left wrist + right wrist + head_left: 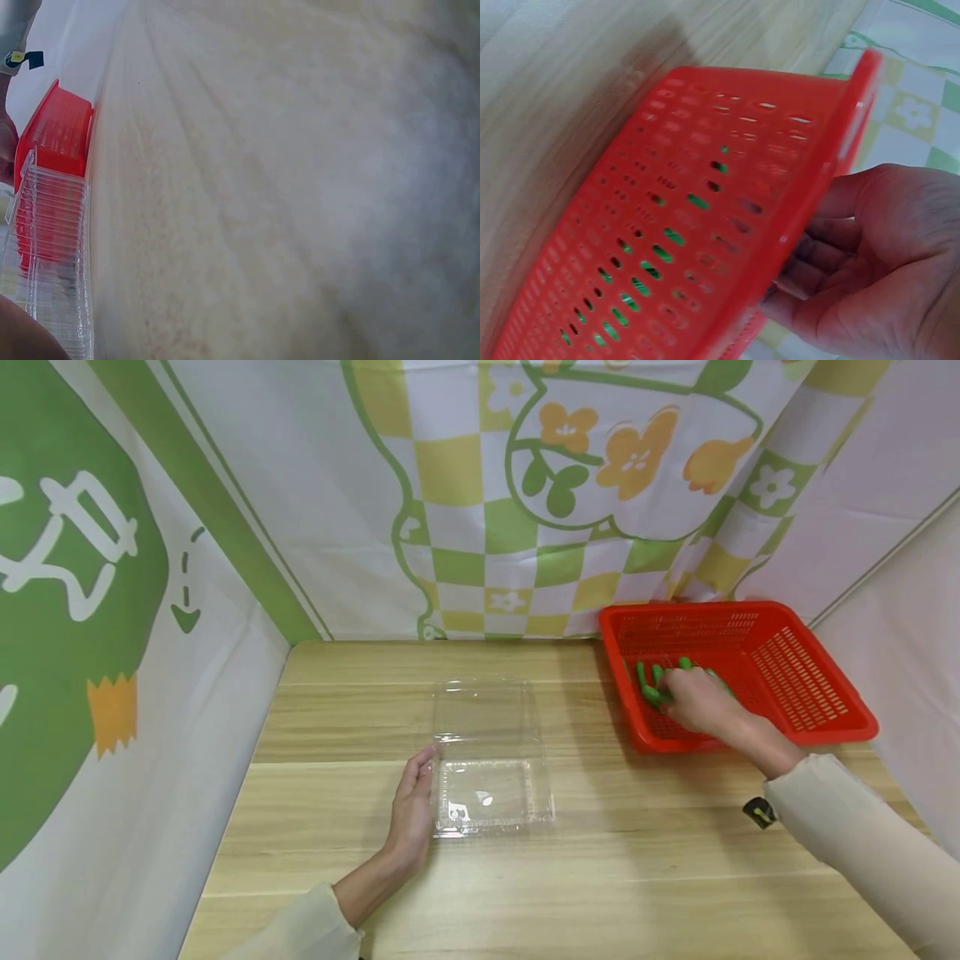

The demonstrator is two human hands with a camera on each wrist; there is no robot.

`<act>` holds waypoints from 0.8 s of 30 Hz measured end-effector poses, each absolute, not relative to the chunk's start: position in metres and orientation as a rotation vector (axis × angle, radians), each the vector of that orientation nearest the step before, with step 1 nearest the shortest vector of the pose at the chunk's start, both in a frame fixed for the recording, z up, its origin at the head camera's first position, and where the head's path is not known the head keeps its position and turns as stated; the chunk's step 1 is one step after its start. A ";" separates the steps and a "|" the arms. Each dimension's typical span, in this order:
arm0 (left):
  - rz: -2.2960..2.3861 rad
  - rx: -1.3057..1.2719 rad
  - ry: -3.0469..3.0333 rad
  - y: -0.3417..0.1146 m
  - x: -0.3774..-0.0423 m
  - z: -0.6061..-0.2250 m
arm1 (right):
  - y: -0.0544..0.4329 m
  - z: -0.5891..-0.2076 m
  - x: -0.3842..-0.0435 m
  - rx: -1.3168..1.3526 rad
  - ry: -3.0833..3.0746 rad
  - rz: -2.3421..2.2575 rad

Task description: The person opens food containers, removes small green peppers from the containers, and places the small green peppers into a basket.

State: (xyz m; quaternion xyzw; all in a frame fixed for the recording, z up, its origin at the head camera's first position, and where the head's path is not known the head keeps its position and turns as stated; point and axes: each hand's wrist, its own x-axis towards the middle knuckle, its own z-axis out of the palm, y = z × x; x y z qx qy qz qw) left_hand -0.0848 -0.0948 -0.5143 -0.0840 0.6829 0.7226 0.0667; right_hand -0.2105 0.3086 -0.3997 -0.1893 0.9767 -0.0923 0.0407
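A clear plastic clamshell box [491, 835] lies with its lid [483, 710] folded back. My left hand [411, 814] touches the box's left side, its fingers lying along the edge near the hinge. Inside a red plastic basket [832, 718], several slim green pieces that look like chili peppers [647, 689] lie near the left end. My right hand [697, 697] reaches down over the basket's front rim, fingertips among these green pieces. From the right wrist, the basket wall hides the fingertips; I cannot tell whether they pinch a piece.
A light wooden table [315, 835] carries the box in the middle and the basket at the back right. Behind the table hangs a patterned curtain [517, 560]. White and green fabric [247, 635] stands along the left side.
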 end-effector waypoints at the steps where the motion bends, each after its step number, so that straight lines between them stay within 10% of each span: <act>1: 2.180 -0.256 2.059 -0.095 -0.085 -0.514 | 0.309 -0.401 -0.211 -0.577 2.976 -0.276; 24: 2.210 -0.229 2.048 -0.094 -0.085 -0.514 | 0.325 -0.427 -0.226 -0.696 2.740 -0.297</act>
